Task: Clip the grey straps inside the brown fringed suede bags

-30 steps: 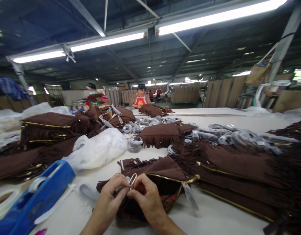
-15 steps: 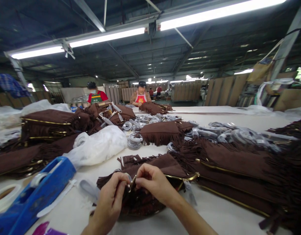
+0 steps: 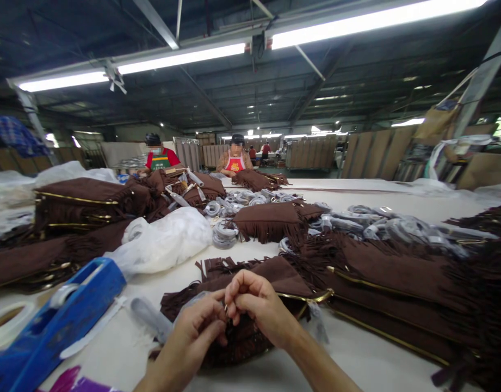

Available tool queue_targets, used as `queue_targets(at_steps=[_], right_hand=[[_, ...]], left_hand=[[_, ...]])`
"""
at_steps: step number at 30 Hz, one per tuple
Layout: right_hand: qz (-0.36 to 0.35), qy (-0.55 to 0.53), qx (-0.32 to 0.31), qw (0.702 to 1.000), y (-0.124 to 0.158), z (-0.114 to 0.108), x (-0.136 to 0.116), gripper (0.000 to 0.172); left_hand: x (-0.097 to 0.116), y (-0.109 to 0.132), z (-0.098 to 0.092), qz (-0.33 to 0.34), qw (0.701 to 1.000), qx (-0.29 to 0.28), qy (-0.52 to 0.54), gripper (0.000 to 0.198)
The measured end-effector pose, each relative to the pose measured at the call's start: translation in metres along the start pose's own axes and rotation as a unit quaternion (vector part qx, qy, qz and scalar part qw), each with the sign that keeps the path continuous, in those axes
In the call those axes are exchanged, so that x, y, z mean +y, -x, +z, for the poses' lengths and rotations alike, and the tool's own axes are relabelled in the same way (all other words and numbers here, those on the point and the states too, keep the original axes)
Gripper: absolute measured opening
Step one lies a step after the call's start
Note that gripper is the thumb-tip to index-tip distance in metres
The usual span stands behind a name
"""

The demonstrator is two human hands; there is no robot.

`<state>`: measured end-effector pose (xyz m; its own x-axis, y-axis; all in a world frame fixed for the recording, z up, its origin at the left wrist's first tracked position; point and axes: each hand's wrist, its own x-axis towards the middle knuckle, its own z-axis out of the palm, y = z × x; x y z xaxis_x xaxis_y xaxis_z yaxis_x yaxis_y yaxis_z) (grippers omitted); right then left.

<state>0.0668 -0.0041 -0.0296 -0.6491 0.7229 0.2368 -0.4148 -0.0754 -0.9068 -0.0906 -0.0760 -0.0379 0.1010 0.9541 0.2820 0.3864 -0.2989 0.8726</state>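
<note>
A brown fringed bag (image 3: pixel 285 275) with a gold zipper lies on the table before me, its mouth open towards me. My left hand (image 3: pixel 203 329) is closed at the bag's near left edge, thumb and fingers pinched together. Pressed up against it, my right hand (image 3: pixel 256 307) pinches at the same spot. A sliver of a small metal fitting (image 3: pixel 226 308) shows between the fingertips; its exact kind is hidden. Beside my left hand lies a grey plastic-wrapped strap (image 3: pixel 150 317), which partly runs behind the hand.
On the left are a blue tape dispenser (image 3: pixel 66 321), a tape roll (image 3: pixel 11 326) and a white plastic bag (image 3: pixel 168 239). Stacked brown bags (image 3: pixel 397 294) flank me on the right. Wrapped strap coils (image 3: pixel 224 235) lie ahead. Two co-workers (image 3: pixel 236 158) are across the table.
My hands have come closer together, and the left has shifted right and turned its back more towards me. The metal pieces seen between them are now mostly covered by fingers.
</note>
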Motion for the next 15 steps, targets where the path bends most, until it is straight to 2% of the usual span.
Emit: queue_targets(at_steps=[4, 6, 9, 12, 15], right_hand=[[0.002, 0.000, -0.001, 1.000, 0.001, 0.006, -0.004, 0.010], [-0.018, -0.002, 0.036, 0.999, 0.001, 0.002, -0.005, 0.007], [-0.007, 0.063, 0.104, 0.993, -0.002, -0.007, -0.006, 0.016], [0.028, 0.146, 0.090, 0.985, -0.004, -0.010, -0.004, 0.021], [0.044, 0.165, 0.059, 0.983, -0.004, -0.004, 0.002, 0.018]], left_hand=[[-0.004, 0.001, 0.004, -0.025, 0.999, -0.013, 0.032, 0.018], [-0.009, 0.001, 0.005, -0.045, 0.996, 0.006, 0.072, 0.022], [-0.013, 0.000, 0.004, -0.059, 0.991, 0.032, 0.117, 0.028], [-0.011, -0.001, 0.003, -0.060, 0.988, 0.039, 0.134, 0.030], [-0.010, -0.002, 0.004, -0.056, 0.987, 0.040, 0.144, 0.031]])
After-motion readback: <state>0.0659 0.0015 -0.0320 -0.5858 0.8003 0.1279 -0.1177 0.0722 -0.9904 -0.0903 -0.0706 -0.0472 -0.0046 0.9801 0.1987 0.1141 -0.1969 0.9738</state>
